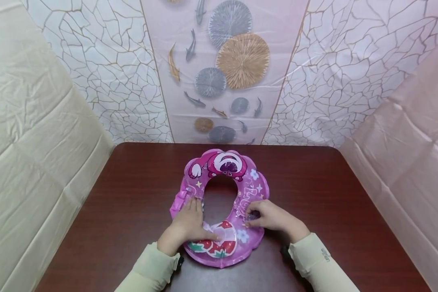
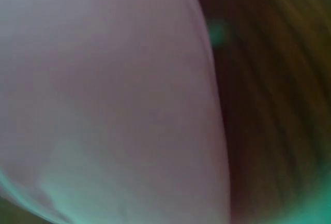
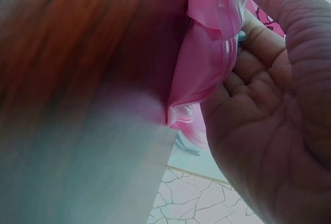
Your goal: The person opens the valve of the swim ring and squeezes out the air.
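A pink-purple inflatable swim ring [image 1: 253, 184] with a scalloped rim lies on the table, printed with a bear at its far end and strawberries at its near end. My left hand [image 1: 190, 223] rests on the ring's left side, fingers stretched forward and thumb pointing right towards the strawberries. On the opposite side, my right hand [image 1: 273, 217] has its thumb and fingers curled in, pinching at the ring's surface. In the right wrist view, the pink ring [image 3: 207, 61] is beside the curled fingers, with its pinched spot mostly hidden. A blurred pale surface fills much of the left wrist view.
The dark reddish-brown table [image 1: 138, 174] has rounded far corners. A patterned cloth backdrop [image 1: 219, 117] with fish and round motifs hangs behind it. Pale fabric walls [image 1: 36, 134] stand on both sides.
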Action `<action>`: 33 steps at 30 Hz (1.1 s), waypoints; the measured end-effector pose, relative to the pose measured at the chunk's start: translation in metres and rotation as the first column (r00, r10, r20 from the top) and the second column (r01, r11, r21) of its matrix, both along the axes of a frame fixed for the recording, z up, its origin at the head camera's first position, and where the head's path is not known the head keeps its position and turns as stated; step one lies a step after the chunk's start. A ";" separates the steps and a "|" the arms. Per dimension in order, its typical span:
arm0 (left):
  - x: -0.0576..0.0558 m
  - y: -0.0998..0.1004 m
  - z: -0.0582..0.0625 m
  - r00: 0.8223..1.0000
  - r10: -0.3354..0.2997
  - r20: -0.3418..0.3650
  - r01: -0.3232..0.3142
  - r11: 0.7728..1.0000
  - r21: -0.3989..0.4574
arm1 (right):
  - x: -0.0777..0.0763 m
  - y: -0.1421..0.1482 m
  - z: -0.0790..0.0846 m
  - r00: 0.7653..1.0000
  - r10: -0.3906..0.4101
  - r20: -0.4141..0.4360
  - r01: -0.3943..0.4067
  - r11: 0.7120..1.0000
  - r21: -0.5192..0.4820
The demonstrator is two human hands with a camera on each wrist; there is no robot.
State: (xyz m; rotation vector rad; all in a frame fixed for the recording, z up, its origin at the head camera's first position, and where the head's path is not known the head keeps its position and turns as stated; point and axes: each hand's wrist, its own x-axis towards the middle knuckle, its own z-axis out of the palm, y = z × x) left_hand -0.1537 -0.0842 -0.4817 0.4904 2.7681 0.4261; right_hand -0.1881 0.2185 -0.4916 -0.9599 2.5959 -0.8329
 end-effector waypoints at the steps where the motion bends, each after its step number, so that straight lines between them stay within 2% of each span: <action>1: 0.000 0.000 0.000 1.000 -0.001 0.002 0.001 1.000 -0.002 | 0.000 0.000 0.000 1.000 -0.003 0.001 0.003 1.000 0.000; 4: -0.001 0.001 0.000 1.000 -0.009 -0.002 0.009 1.000 -0.007 | -0.001 0.001 0.000 1.000 -0.012 0.009 0.012 1.000 0.004; 13: -0.003 0.004 0.002 0.997 -0.041 -0.059 0.038 0.997 -0.062 | -0.005 0.002 -0.003 0.999 0.006 -0.042 -0.006 1.000 0.004; 33: -0.002 0.007 0.001 0.999 0.005 -0.039 -0.009 0.995 -0.099 | -0.005 -0.003 -0.003 1.000 -0.008 -0.008 0.008 1.000 0.029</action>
